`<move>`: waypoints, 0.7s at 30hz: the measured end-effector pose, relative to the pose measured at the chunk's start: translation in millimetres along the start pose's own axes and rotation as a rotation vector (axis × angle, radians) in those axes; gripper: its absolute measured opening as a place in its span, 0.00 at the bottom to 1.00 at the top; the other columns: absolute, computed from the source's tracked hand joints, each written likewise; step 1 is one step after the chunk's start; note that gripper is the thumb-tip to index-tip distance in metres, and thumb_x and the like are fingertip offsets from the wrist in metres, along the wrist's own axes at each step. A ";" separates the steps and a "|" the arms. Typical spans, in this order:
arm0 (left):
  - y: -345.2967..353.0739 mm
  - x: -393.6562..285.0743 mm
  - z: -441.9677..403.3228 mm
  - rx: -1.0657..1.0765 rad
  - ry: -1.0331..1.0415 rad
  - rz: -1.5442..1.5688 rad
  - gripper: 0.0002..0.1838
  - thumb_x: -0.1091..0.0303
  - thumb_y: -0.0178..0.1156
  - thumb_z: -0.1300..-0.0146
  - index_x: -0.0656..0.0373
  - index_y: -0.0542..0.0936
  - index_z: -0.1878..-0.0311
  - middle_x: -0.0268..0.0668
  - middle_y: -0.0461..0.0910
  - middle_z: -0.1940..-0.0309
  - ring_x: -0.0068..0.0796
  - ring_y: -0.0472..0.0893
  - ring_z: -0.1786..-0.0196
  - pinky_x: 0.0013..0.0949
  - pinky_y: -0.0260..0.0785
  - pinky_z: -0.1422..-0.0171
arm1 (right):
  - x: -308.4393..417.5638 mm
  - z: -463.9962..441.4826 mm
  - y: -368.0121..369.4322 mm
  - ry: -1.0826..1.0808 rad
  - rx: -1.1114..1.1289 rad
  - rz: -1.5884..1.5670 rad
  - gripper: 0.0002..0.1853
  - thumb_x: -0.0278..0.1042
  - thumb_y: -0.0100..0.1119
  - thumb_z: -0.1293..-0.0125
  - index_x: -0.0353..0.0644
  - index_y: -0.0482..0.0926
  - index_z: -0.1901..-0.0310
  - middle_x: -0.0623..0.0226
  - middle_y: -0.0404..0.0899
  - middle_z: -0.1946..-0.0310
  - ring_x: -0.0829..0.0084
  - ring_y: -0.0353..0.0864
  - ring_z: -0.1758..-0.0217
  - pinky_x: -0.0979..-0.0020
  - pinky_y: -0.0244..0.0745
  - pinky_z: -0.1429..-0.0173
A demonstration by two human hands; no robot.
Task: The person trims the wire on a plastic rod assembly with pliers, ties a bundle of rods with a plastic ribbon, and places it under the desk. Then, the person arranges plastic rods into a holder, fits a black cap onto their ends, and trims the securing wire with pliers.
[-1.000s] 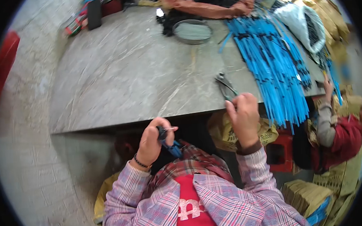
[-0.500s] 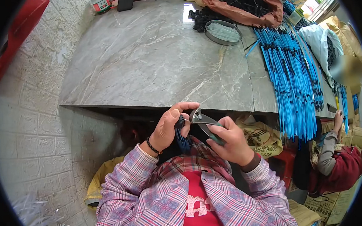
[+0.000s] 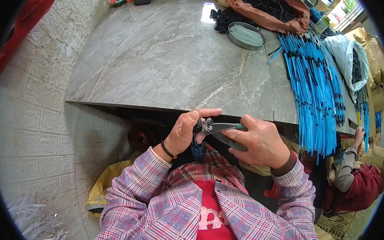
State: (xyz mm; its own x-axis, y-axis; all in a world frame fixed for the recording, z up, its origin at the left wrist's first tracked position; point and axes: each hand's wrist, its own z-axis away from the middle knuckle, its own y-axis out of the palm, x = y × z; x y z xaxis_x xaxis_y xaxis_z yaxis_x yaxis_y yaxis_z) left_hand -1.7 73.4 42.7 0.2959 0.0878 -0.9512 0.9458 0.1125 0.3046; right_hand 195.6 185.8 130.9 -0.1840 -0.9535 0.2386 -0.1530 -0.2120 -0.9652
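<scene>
My left hand (image 3: 181, 131) pinches a small black part (image 3: 197, 127) between thumb and fingers, with the index finger stretched out above it. Most of that part is covered by the fingers. Blue strips (image 3: 197, 151) hang just below; whether they join the black part I cannot tell. My right hand (image 3: 262, 141) is closed around cutting pliers (image 3: 221, 127) with dark green and black handles, which stand apart. The pliers' jaws are at the black part, close to my left fingertips, and a thin pale strand shows there.
Before me is a grey marbled table (image 3: 155, 74). On it are a round tin of pale thin sticks (image 3: 246, 36), black pieces (image 3: 226, 20), an orange-brown sack (image 3: 264, 14) and a large bundle of blue strips (image 3: 312, 96). A co-worker in a red top (image 3: 360, 185) sits at right.
The right hand has turned and the pliers lie more level, their handles wider apart and jaws nearer the left fingers. The whole view has shifted slightly.
</scene>
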 end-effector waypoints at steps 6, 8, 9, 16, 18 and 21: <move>0.3 -4.6 1.1 -0.052 -0.043 -0.018 0.39 0.37 0.34 0.28 0.66 0.79 0.44 0.25 0.69 0.85 0.14 0.66 0.80 0.21 0.58 0.73 | 2.7 -0.5 19.2 0.001 -0.076 -0.031 0.21 0.38 0.70 0.50 0.54 0.82 0.51 0.65 0.68 0.69 0.65 0.76 0.71 0.65 0.73 0.69; -2.3 -2.6 0.8 -0.066 -0.045 -0.014 0.40 0.36 0.34 0.28 0.66 0.80 0.45 0.25 0.69 0.85 0.14 0.66 0.80 0.20 0.58 0.73 | 6.8 3.6 42.1 0.057 -0.137 -0.051 0.20 0.38 0.70 0.49 0.51 0.82 0.52 0.65 0.68 0.70 0.65 0.75 0.72 0.66 0.72 0.70; -3.2 -1.5 1.1 -0.067 -0.047 -0.029 0.40 0.36 0.35 0.28 0.66 0.80 0.46 0.25 0.69 0.85 0.14 0.66 0.80 0.20 0.57 0.73 | 9.4 5.1 51.5 0.052 -0.133 -0.052 0.20 0.38 0.70 0.49 0.51 0.82 0.52 0.65 0.68 0.70 0.65 0.75 0.72 0.66 0.72 0.70; -12.0 7.6 0.1 -0.030 -0.069 -0.014 0.40 0.34 0.35 0.29 0.64 0.83 0.52 0.26 0.70 0.84 0.13 0.66 0.81 0.20 0.56 0.75 | 30.1 9.7 103.4 0.212 -0.359 -0.172 0.19 0.37 0.71 0.49 0.46 0.82 0.54 0.64 0.68 0.70 0.65 0.74 0.73 0.66 0.70 0.72; -14.3 7.9 0.0 -0.001 -0.069 -0.017 0.40 0.34 0.36 0.29 0.64 0.83 0.53 0.27 0.71 0.83 0.13 0.66 0.82 0.20 0.56 0.76 | 31.8 8.7 105.8 0.217 -0.364 -0.185 0.18 0.36 0.71 0.49 0.44 0.82 0.55 0.64 0.68 0.70 0.64 0.74 0.73 0.65 0.70 0.72; -15.5 11.1 0.9 0.014 -0.068 -0.016 0.40 0.34 0.36 0.30 0.64 0.83 0.53 0.28 0.71 0.83 0.13 0.66 0.82 0.20 0.56 0.77 | 36.8 8.8 112.0 0.233 -0.371 -0.210 0.17 0.34 0.72 0.48 0.41 0.81 0.57 0.62 0.70 0.69 0.61 0.75 0.72 0.64 0.69 0.72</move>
State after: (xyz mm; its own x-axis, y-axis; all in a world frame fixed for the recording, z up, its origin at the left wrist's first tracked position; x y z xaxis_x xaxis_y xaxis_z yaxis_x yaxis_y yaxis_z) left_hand -13.0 71.7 27.5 0.2888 0.0186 -0.9572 0.9521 0.0996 0.2891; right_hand 180.2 125.1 30.6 -0.3176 -0.8161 0.4827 -0.5385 -0.2638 -0.8003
